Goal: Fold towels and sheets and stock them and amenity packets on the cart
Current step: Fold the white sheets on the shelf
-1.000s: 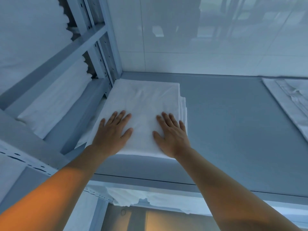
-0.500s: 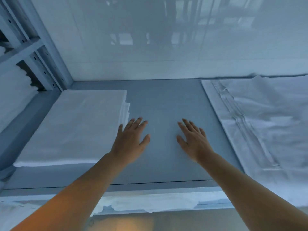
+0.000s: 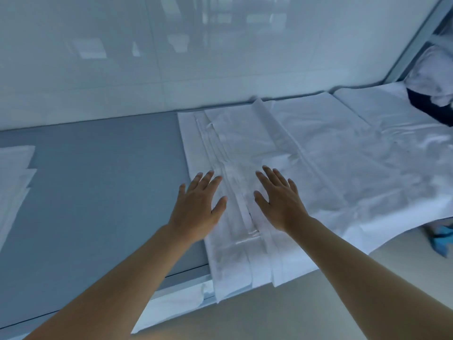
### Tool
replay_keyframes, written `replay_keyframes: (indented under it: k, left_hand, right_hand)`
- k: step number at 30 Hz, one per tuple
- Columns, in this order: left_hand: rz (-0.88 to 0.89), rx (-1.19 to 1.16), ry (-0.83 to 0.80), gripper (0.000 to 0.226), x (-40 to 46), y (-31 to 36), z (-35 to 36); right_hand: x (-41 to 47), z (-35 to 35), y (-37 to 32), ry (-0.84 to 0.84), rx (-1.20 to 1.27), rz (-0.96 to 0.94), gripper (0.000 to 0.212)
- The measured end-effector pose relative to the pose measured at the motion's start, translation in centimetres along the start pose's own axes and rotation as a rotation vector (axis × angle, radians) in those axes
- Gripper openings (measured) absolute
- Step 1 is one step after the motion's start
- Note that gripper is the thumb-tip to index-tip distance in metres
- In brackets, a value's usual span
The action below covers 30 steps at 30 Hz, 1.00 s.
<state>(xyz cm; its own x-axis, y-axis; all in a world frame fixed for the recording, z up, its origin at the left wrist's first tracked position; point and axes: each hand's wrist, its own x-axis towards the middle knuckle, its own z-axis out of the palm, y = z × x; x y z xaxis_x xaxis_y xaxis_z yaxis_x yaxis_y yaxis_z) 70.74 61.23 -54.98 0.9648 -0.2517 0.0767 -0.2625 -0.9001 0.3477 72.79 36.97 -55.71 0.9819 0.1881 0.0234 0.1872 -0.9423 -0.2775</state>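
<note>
The sheet (image 3: pixel 306 153) lies spread on the table (image 3: pixel 98 180), ready for folding. Left hand (image 3: pixel 198 207) and right hand (image 3: pixel 282 202) reach over its edge, fingers spread, holding nothing.

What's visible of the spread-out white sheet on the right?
The white sheet looks like thin, creased cotton, partly folded into long overlapping layers with parallel pleats along its left edge. It lies flat on the grey table, its near edge overhanging. The left hand and right hand are open over its left part; contact unclear.
</note>
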Motion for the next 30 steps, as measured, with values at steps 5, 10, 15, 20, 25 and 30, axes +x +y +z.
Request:
replay_keyframes:
  k: [5, 10, 15, 20, 25, 30]
  left_hand:
    - [0.061, 0.015, -0.031, 0.062, 3.4, 5.9, 3.8]
    - [0.051, 0.107, -0.116, 0.064, 4.3, 6.8, 6.9]
    - [0.023, 0.125, -0.071, 0.066, 3.0, 4.5, 7.1]
    - [0.02, 0.123, -0.067, 0.074, 1.2, 1.0, 5.4]
    - [0.007, 0.137, -0.065, 0.073, -1.2, -3.8, 3.6]
    - [0.007, 0.131, -0.058, 0.07, -4.0, -8.7, 1.6]
  right_hand:
    - [-1.2, -0.7, 6.9, -0.063, -0.025, 0.011, 0.064]
    - [-1.9, 0.9, 8.4, -0.111, -0.057, -0.023, 0.067]
    - [-1.5, 1.9, 6.5, -0.1, -0.072, -0.041, 0.069]
    - [-1.6, 3.4, 2.3, -0.081, -0.073, -0.048, 0.072]
    - [-1.5, 5.3, -3.1, -0.073, -0.074, -0.058, 0.073]
    - [-1.6, 7.2, -8.6, -0.057, -0.072, -0.078, 0.073]
